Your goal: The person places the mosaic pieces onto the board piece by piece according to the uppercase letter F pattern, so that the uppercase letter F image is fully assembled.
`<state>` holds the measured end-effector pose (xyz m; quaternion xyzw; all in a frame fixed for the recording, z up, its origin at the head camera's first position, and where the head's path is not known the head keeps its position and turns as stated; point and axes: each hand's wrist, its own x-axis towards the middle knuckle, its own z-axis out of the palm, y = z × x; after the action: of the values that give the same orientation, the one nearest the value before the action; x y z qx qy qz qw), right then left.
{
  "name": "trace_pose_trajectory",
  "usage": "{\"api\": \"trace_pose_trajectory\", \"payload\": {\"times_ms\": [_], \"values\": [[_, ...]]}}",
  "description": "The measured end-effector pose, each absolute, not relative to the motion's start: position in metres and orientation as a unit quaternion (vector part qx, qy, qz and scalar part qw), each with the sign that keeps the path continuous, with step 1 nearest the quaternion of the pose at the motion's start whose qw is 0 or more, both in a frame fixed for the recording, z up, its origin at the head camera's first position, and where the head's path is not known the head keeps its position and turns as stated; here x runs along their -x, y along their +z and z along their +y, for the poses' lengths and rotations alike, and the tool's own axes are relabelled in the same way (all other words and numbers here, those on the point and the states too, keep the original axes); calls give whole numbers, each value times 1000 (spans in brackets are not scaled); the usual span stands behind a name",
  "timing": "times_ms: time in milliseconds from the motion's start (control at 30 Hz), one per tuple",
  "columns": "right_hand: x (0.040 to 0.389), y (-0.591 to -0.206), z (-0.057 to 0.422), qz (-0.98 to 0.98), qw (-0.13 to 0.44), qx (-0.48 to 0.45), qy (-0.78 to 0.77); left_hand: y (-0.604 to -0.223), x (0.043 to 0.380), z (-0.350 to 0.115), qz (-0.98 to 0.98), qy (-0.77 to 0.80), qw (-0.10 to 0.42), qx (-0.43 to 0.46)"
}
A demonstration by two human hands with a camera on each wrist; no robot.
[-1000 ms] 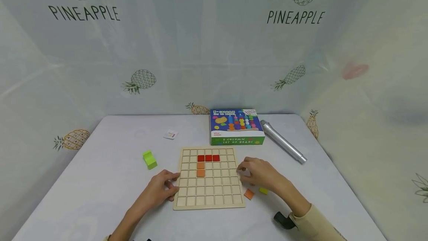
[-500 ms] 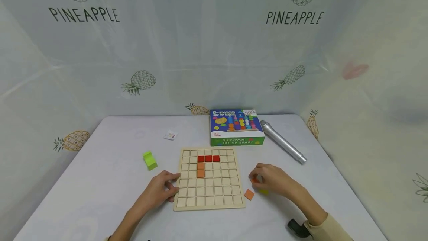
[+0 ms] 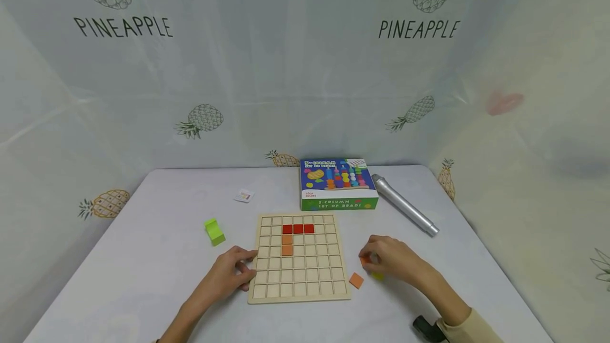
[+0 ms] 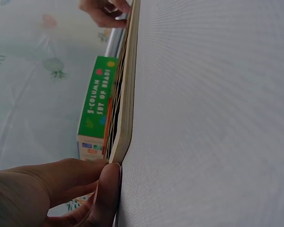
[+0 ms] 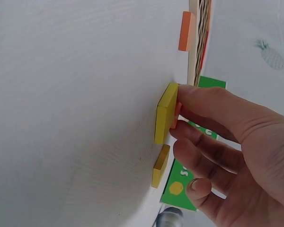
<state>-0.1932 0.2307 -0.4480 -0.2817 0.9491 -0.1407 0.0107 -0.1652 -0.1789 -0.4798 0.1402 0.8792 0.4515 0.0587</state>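
The wooden grid board (image 3: 299, 277) lies flat, with red tiles (image 3: 298, 229) in a row and orange tiles (image 3: 287, 250) below the leftmost. At its left edge, my left hand (image 3: 227, 273) rests with thumb and index fingertips touching the rim, also seen in the left wrist view. Right of the board, my right hand (image 3: 393, 258) pinches an orange tile (image 5: 176, 116) between thumb and index finger, low over the table; its other fingers are loosely bent. Two yellow tiles, one nearer (image 5: 165, 116) and one farther (image 5: 161, 165), lie beside that hand. A loose orange tile (image 3: 356, 280) lies near the board's right edge.
A bead-set box (image 3: 338, 187) stands behind the board, with a silver microphone (image 3: 405, 205) to its right. Green blocks (image 3: 215, 232) sit on the left of the white table (image 3: 143, 269), and a small white packet (image 3: 244, 195) lies farther back.
My right hand has moved away from the board's right edge, right and toward me, to the loose tiles, and now pinches an orange one. The left hand stays at the board.
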Motion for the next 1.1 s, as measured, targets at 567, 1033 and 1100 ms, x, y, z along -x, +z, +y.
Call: {"api": "trace_pose_trajectory", "payload": {"times_ms": [567, 1033, 1100], "values": [[193, -448, 228, 951, -18, 282, -126, -482, 166, -180, 886, 440, 52, -135], [197, -446, 216, 948, -27, 292, -124, -478, 166, -180, 881, 449, 58, -137], [197, -446, 212, 947, -26, 297, -122, -479, 166, -180, 881, 449, 59, -137]]}}
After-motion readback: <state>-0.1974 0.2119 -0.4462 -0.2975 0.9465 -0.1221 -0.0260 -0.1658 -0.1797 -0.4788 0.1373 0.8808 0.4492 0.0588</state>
